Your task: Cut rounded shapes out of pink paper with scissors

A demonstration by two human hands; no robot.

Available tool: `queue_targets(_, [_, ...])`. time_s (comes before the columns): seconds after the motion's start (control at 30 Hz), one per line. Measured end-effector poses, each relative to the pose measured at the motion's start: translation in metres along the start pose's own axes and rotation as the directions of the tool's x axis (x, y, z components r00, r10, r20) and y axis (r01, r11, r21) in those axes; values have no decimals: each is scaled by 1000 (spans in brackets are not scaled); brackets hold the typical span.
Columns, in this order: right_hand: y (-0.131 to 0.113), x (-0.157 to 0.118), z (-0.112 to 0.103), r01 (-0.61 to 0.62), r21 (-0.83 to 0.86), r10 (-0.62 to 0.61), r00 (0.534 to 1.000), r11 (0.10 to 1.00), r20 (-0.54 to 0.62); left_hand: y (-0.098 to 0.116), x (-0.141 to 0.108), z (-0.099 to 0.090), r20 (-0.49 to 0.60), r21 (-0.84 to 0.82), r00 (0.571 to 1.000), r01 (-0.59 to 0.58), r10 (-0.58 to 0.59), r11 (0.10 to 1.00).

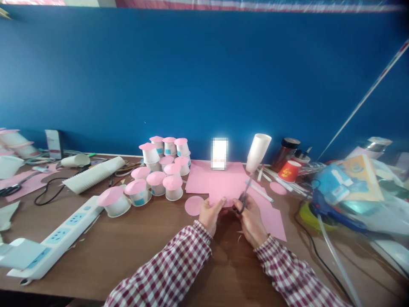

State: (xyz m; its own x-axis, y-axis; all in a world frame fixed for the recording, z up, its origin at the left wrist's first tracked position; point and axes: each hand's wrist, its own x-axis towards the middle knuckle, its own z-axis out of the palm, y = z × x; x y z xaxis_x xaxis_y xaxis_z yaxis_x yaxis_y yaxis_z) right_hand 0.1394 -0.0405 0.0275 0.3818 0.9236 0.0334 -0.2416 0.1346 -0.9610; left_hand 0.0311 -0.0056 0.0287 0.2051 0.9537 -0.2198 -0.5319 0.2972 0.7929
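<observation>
My left hand (210,215) pinches the lower edge of a pink paper sheet (223,189), thumb on top. In my right hand (252,218) is a pair of scissors (245,195), fingers through its dark handles and blades pointing up and away, beside the sheet's right edge. Whether the blades touch the paper I cannot tell. Under and behind the held sheet lies more pink paper (197,177), with cut pieces (273,219) to the right. A pink paper disc (194,206) rests left of my left hand.
Several white paper cups topped with pink discs (137,187) stand to the left, near a power strip (64,234). A stack of cups (92,175) lies behind it. At right are a red cup (289,171), a dark jar (285,154) and plastic bags (354,196). A blue panel (191,76) closes the back.
</observation>
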Motion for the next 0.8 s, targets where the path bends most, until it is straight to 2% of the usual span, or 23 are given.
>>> queue_targets(0.23, [-5,0,4,80,21,-81,997,997,14,4,0,-2,-58,103,998,-7,13,995])
queue_targets(0.53, [-5,1,5,45,-28,-45,999,999,-16,1,4,-4,-55,162,998,-24,33,987])
queue_targets(0.7, [-6,1,1,48,-119,-51,998,992,-25,10,9,-6,-98,161,994,-38,55,986])
queue_targets(0.8, [-11,-3,-2,88,-175,-76,994,981,73,20,13,-9,-173,118,982,-60,80,991])
